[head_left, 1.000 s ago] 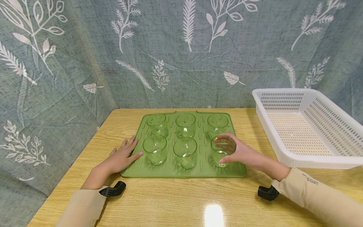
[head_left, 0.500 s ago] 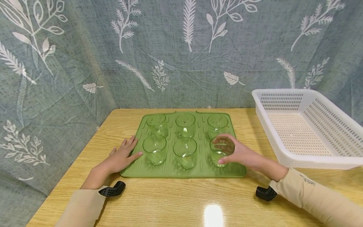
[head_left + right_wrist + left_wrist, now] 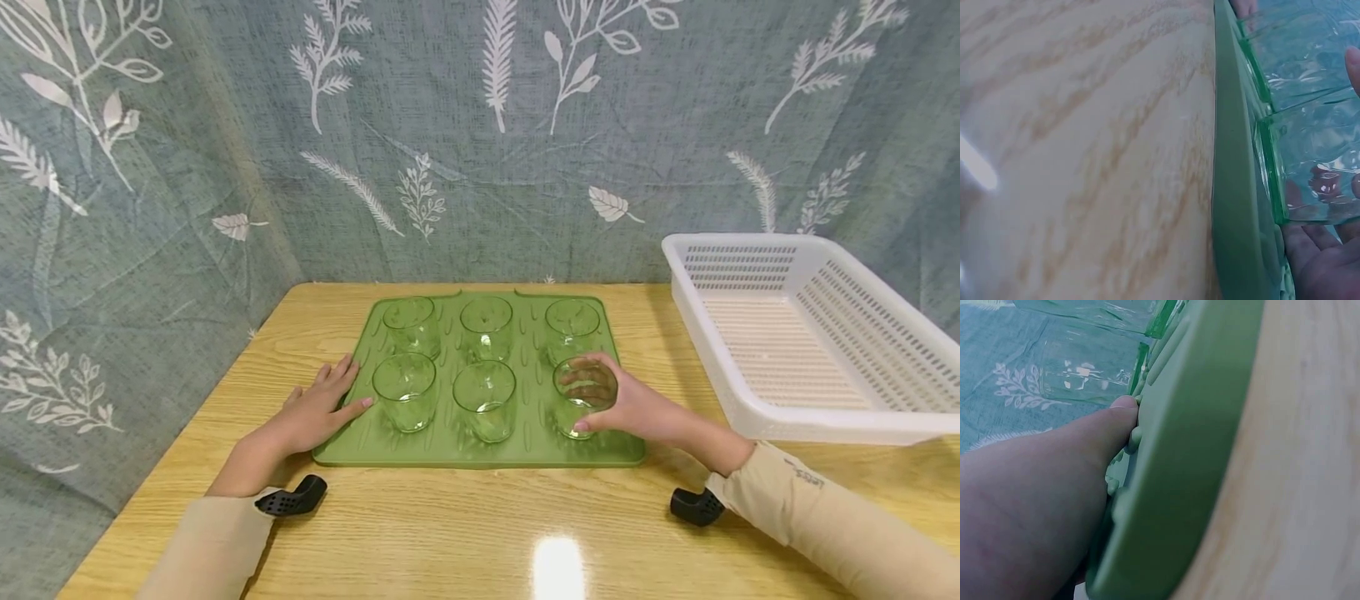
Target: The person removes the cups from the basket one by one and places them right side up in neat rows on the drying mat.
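Note:
Clear green-tinted glasses stand upright in two rows of three on a green ridged mat (image 3: pixel 480 456). My right hand (image 3: pixel 630 408) curls round the front-right glass (image 3: pixel 573 421), thumb at the front and fingers behind, seen through its wall. That glass (image 3: pixel 1316 169) stands with its base on the mat in the right wrist view. My left hand (image 3: pixel 311 421) rests at the mat's left edge with fingers extended. Its thumb (image 3: pixel 1119 425) lies over the mat, near the front-left glass (image 3: pixel 407 396) without gripping it. Between these stands the front-middle glass (image 3: pixel 484 404).
A white slatted plastic basket (image 3: pixel 738 400) stands on the right of the wooden table (image 3: pixel 420 533). Behind the table hangs a blue-green curtain (image 3: pixel 450 125) with white leaf patterns. The back-row glasses stand close behind the front row, including the back-right glass (image 3: pixel 572 329).
The right hand and the glass it holds have shifted very slightly left on the mat. My left hand keeps its place; the head view has moved a little.

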A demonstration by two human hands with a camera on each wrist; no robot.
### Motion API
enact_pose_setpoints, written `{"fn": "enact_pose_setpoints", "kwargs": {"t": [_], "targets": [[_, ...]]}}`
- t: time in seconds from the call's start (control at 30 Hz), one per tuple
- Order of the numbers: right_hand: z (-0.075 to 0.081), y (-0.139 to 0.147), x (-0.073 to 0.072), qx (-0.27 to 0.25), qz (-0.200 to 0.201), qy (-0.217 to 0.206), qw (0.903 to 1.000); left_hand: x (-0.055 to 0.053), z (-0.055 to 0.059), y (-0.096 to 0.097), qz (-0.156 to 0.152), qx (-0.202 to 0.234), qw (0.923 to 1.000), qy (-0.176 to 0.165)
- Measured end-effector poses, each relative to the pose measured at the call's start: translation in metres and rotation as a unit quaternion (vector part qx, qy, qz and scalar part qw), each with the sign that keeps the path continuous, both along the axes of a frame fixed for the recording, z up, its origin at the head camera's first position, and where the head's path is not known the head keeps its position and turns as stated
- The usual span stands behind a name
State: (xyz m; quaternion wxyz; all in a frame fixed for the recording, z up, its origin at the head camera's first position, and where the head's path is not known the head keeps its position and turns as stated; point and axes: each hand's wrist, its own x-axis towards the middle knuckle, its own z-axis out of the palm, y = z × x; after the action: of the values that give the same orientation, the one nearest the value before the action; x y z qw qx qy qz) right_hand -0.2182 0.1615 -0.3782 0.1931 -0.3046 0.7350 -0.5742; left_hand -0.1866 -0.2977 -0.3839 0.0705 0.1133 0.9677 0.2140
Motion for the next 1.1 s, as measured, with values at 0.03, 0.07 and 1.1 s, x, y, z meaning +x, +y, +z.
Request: {"fn": "enact_pose_setpoints", "kwargs": {"t": [0.03,0.07,1.1], "targets": [[-0.001,0.000,0.000,-0.001,0.001,0.001,1.0000,0.000,0.000,0.000,-0.001,-0.001,1.0000,-0.001],[-0.001,0.000,0.000,-0.001,0.001,0.002,1.0000,0.000,0.000,-0.001,-0.001,-0.003,1.0000,-0.001],[0.010,0.005,0.000,-0.015,-0.001,0.021,0.9997,0.006,0.001,-0.008,0.000,0.012,0.9999,-0.008]]}}
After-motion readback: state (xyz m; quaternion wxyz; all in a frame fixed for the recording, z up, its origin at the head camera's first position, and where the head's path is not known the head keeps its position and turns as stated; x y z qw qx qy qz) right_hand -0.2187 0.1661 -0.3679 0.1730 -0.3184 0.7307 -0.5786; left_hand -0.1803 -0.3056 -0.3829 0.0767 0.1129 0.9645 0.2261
